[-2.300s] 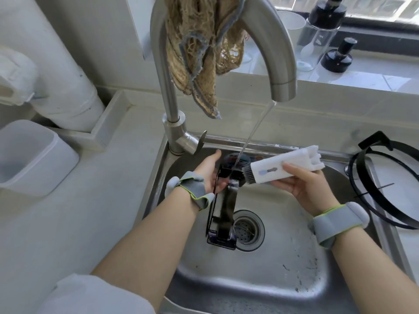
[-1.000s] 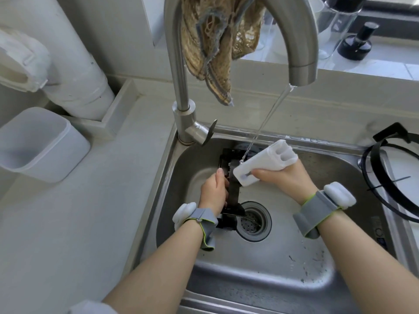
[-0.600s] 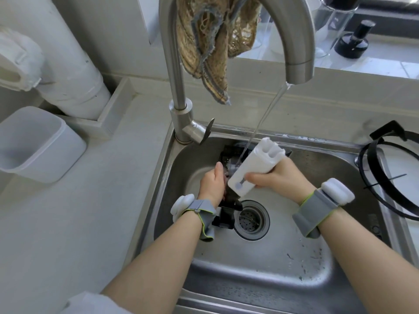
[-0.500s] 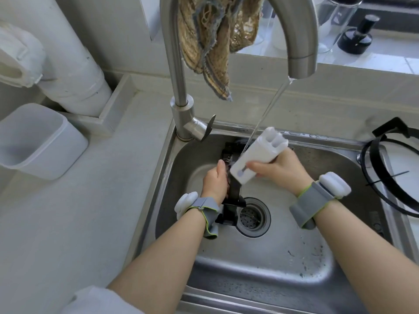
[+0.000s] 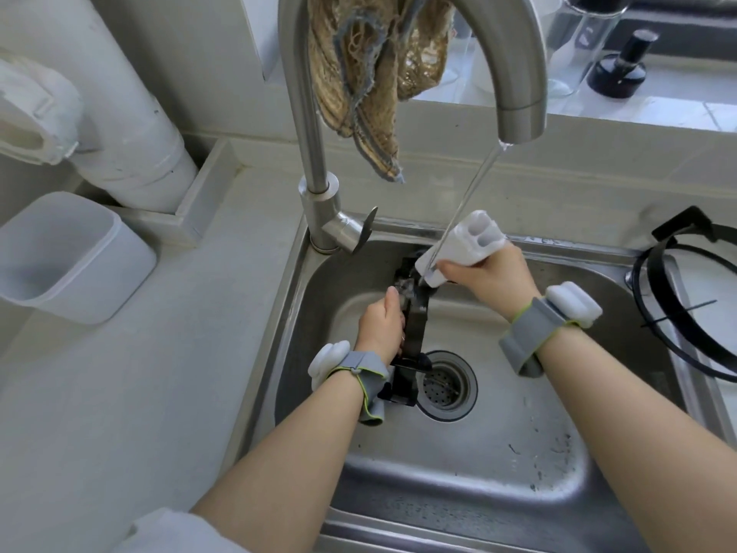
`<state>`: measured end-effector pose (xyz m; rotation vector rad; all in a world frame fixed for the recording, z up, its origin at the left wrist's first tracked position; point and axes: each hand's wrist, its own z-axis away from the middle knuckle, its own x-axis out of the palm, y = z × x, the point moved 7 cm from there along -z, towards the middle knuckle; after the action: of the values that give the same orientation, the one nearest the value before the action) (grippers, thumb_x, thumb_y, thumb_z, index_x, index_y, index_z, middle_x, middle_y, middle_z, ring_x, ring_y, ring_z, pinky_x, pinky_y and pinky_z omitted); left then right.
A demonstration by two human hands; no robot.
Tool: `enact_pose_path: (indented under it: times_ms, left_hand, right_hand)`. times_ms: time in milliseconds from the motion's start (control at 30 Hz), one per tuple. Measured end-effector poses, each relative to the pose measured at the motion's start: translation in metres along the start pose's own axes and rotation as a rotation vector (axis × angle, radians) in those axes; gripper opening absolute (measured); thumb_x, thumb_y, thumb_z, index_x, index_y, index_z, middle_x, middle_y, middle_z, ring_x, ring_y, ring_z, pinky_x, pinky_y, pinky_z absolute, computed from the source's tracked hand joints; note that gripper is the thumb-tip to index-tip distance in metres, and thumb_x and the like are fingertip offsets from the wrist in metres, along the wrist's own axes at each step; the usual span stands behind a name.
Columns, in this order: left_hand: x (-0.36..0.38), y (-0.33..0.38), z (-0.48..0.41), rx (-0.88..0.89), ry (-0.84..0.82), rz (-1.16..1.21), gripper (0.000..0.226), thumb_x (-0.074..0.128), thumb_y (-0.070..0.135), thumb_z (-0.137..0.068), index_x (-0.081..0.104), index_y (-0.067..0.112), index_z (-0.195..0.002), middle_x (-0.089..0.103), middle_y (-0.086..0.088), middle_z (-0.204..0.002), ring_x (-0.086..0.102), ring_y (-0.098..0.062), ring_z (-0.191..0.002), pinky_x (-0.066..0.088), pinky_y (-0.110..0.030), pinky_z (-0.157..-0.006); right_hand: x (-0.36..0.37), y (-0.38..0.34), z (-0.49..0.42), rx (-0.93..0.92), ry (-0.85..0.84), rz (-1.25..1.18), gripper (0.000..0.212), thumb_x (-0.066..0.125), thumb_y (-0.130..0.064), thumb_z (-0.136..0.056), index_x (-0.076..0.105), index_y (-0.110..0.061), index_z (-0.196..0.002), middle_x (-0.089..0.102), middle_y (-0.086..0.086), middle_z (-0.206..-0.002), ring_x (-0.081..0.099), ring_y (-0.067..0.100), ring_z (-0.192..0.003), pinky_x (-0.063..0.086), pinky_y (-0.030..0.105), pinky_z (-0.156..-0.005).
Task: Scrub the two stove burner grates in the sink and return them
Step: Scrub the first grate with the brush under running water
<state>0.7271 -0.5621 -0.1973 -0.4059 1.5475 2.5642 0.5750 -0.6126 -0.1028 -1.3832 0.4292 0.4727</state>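
A pale grey worktop [image 5: 119, 393] is wrapped round a stainless steel sink [image 5: 458, 492], and a fat white drain pipe [image 5: 131, 113] is tucked into the back-left corner. A tall gooseneck faucet [image 5: 303, 113] is mounted at the sink's back rim, with a ratty tan mesh cloth [image 5: 371, 73] draped over its arch. A white plastic bin [image 5: 67, 257] is parked on the worktop, well left of the sink.

Over on the right, a ring-shaped black grate [image 5: 678, 333] is laid flat by the sink's right rim, well apart from both hands.

The other burner grate [image 5: 414, 333] is stood on edge inside the basin, its lower end just beside the drain strainer [image 5: 442, 387] and its upper end up under the running water. It's gripped along its left side by the left hand [image 5: 381, 325], fingers curled round the metal. A chunky white scrub brush [image 5: 466, 245] is clutched in the right hand [image 5: 490, 281], tilted so the bristle end is pressed onto the top of that grate. A thin water stream [image 5: 466, 197] from the spout is caught right where brush and grate meet.

Grey wristbands [image 5: 546, 329] are worn on both wrists. Dark specks [image 5: 558, 445] are scattered over the basin floor, front right.
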Motion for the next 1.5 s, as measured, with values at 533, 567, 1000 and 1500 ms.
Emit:
enact_pose_path:
  times_ms: [533, 567, 1000, 1500]
  left_hand:
    - [-0.031, -0.047, 0.001, -0.207, 0.068, -0.05, 0.052, 0.028, 0.037, -0.101, 0.043, 0.012, -0.058, 0.047, -0.004, -0.064, 0.049, -0.03, -0.08, 0.032, -0.028, -0.071]
    - [-0.03, -0.042, 0.002, -0.19, 0.078, -0.048, 0.055, 0.028, 0.036, -0.102, 0.043, 0.009, -0.056, 0.049, -0.008, -0.064, 0.05, -0.035, -0.081, 0.033, -0.031, -0.071]
    - [-0.016, 0.008, 0.004, 0.065, 0.153, -0.313, 0.061, 0.018, 0.033, -0.103, 0.062, -0.006, -0.086, 0.065, -0.022, -0.092, 0.058, -0.036, -0.09, 0.034, -0.031, -0.068]
    - [0.002, 0.012, 0.006, 0.056, 0.014, -0.332, 0.056, 0.018, 0.029, -0.104, 0.061, -0.007, -0.1, 0.064, -0.026, -0.101, 0.059, -0.039, -0.097, 0.042, -0.039, -0.08]
  right_hand:
    - [0.002, 0.034, 0.025, 0.198, 0.296, -0.223, 0.026, 0.077, -0.02, -0.069, 0.056, -0.03, -0.06, 0.057, -0.02, -0.066, 0.053, -0.008, -0.062, 0.043, 0.019, -0.061]
    - [0.002, 0.032, 0.026, 0.189, 0.287, -0.234, 0.025, 0.078, -0.02, -0.068, 0.056, -0.03, -0.06, 0.057, -0.021, -0.066, 0.053, -0.01, -0.06, 0.043, 0.016, -0.059]
    - [0.02, 0.045, 0.034, 0.238, 0.303, -0.241, 0.019, 0.077, -0.017, -0.072, 0.059, -0.017, -0.078, 0.061, 0.004, -0.082, 0.059, 0.019, -0.082, 0.049, 0.034, -0.077]
    - [0.038, -0.035, -0.029, -0.084, -0.303, 0.444, 0.018, 0.072, -0.018, -0.072, 0.055, -0.016, -0.067, 0.062, 0.003, -0.075, 0.057, 0.021, -0.077, 0.042, 0.026, -0.064]
